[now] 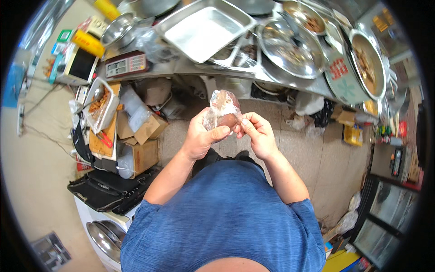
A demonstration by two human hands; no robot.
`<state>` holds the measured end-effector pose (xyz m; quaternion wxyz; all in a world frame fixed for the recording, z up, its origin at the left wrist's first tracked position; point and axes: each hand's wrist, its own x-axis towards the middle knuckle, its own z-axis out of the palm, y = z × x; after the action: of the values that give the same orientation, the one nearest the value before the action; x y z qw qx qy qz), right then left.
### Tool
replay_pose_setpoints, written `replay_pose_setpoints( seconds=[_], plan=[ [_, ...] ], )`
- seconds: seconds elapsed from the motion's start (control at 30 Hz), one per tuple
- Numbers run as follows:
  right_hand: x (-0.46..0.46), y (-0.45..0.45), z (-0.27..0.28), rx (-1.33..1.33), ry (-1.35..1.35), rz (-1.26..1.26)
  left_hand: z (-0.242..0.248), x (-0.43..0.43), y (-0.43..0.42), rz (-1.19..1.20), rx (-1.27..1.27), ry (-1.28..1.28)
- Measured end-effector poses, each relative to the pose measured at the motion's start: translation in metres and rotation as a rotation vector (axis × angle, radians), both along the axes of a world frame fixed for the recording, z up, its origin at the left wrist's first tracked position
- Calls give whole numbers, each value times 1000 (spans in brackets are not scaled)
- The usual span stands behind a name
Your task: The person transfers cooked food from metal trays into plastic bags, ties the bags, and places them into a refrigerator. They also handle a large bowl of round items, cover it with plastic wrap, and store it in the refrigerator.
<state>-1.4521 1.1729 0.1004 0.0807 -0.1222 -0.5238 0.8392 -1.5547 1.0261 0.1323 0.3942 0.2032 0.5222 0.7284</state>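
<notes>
In front of my waist, above the tiled floor, is a clear plastic bag with reddish-brown lumps inside, perhaps meat. My left hand holds it from the left side, thumb across its lower part. From the right, my right hand pinches the plastic's edge between thumb and fingers. Beyond the hands runs a metal counter. On it are an empty steel tray and a large steel bowl, its contents hard to make out.
A digital scale and a microwave stand at the left. Nearer are a white tub of brown food, a cardboard box and a black bag. At the right are a large pot and a yellow box on the floor.
</notes>
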Motion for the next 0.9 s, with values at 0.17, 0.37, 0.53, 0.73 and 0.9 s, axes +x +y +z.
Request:
replay_pose_setpoints(
  seconds=[0.17,0.37,0.53,0.73,0.9],
  plan=[
    [82,58,-1,-33,39,-166,10,59,78,-159,6,-48],
    [163,111,-11,-60,26,-450,-2,111,169,-418,16,-151],
    [222,155,-22,-93,2,-697,-7,159,258,-634,-72,-209],
    [302,221,-36,-57,-159,-944,-44,225,375,-961,-81,-231],
    [381,266,-27,-141,-279,-1136,-50,299,465,-1206,-149,-389]
  ],
)
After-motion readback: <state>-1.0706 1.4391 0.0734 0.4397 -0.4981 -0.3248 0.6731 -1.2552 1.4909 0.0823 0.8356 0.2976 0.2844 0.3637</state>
